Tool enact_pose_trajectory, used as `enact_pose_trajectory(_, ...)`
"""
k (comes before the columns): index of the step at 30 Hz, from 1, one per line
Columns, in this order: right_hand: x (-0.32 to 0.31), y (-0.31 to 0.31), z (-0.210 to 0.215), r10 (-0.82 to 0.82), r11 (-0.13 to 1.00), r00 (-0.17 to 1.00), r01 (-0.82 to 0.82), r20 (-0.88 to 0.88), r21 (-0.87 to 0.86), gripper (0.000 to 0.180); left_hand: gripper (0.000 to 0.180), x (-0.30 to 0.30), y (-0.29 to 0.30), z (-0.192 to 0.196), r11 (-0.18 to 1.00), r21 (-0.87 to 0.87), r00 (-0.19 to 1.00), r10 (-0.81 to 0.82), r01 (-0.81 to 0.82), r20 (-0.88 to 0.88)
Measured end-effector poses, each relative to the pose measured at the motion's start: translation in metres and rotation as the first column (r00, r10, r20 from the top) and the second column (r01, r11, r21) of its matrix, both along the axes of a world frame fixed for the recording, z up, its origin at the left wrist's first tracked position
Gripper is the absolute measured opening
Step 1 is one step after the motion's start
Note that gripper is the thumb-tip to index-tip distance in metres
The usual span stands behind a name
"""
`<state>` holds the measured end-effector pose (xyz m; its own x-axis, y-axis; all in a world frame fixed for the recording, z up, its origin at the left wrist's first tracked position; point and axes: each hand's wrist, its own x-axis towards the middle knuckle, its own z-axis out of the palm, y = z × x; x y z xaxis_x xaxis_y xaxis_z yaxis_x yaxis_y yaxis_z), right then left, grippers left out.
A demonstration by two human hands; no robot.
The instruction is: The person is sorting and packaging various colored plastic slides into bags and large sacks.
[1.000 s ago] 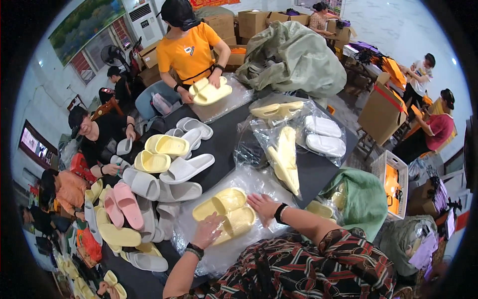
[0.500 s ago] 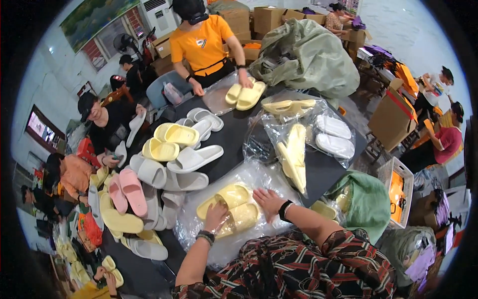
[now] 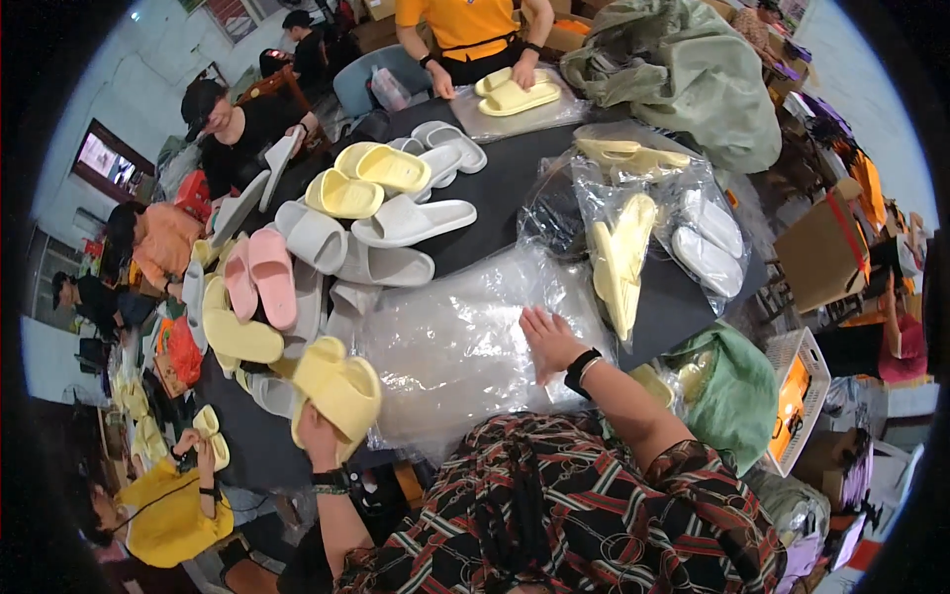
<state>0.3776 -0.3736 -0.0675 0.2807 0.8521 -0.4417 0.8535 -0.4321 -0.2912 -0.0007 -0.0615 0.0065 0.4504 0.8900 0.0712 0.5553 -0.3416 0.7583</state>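
The pale yellow slippers (image 3: 341, 396) are up in my left hand (image 3: 318, 438), just beside the left edge of the clear plastic bags (image 3: 445, 346) — matte, plain, with broad rounded straps and thick soles, one slipper overlapping the other, the pair tilted. My left fingers are closed on their near end; my palm hides part of them. My right hand (image 3: 552, 342) is flat and spread, palm down on the shiny, wrinkled plastic. Beyond that, on the black table (image 3: 498, 223), lie grey slippers (image 3: 411, 220) and pink slippers (image 3: 259, 275) to the left — and bagged yellow slippers (image 3: 621, 265) to the right.
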Motion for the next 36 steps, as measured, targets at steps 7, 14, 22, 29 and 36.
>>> enact_pose_trajectory(7,0.003,0.001,-0.009,0.014,1.0,1.0,-0.014,-0.003,-0.007,0.145,0.028,0.039,-0.043,0.116,0.7,0.708,0.981,0.058,0.092,-0.186)
enact_pose_trajectory(14,0.002,0.007,-0.024,0.031,0.998,0.999,-0.029,-0.034,0.061,0.143,0.02,0.18,-0.109,0.068,0.88,0.288,0.9,-0.422,0.378,0.108)
enact_pose_trajectory(22,0.007,0.0,-0.036,0.054,0.986,0.948,-0.001,-0.315,0.167,0.116,0.016,0.247,-0.141,-0.076,0.885,-0.027,0.865,-0.459,0.464,-0.201)
enact_pose_trajectory(29,0.006,0.004,-0.027,0.034,0.999,0.999,-0.035,-0.021,-0.02,0.152,0.015,0.193,-0.112,-0.088,0.934,0.03,0.901,-0.333,0.355,-0.279)
enact_pose_trajectory(36,0.002,0.011,-0.012,0.041,0.999,0.999,-0.041,0.0,-0.034,0.15,0.014,0.079,-0.065,-0.1,0.983,0.162,0.916,-0.018,0.089,-0.4)
